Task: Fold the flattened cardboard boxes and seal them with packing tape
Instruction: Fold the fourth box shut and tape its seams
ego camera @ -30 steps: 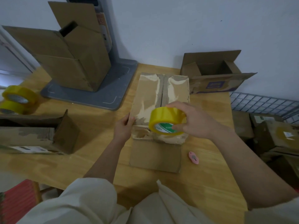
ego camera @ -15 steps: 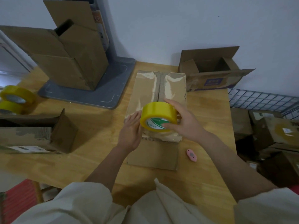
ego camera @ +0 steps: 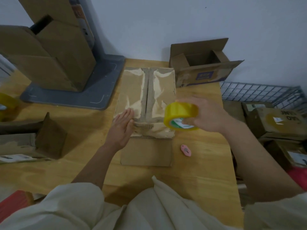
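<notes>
Cardboard box, folded shut with its two top flaps meeting along a centre seam, stands in the middle of the wooden table, reaching toward the far edge. Shiny old tape residue covers much of its top, and one plain flap lies flat on the table on the near side. The left hand rests on the box's near-left corner with fingers straight and together, palm pressed flat against the cardboard. The right hand grasps a roll of yellow packing tape, fingers curled over the outer band and thumb at the green-and-white core; the roll is held up in the air over the box's near-right corner, tilted so its open side faces the person.

A small pink cutter lies on the table just right of the near flap, apart from both hands. At the far-right corner an open carton with a purple label sits with its flaps spread. At the far-left corner a tall brown box stands on a grey base plate. Along the left edge lies another box on its side, and a second yellow tape roll shows partly at the frame's border. Beyond the right edge of the table, a wire basket and several taped parcels sit lower down.
</notes>
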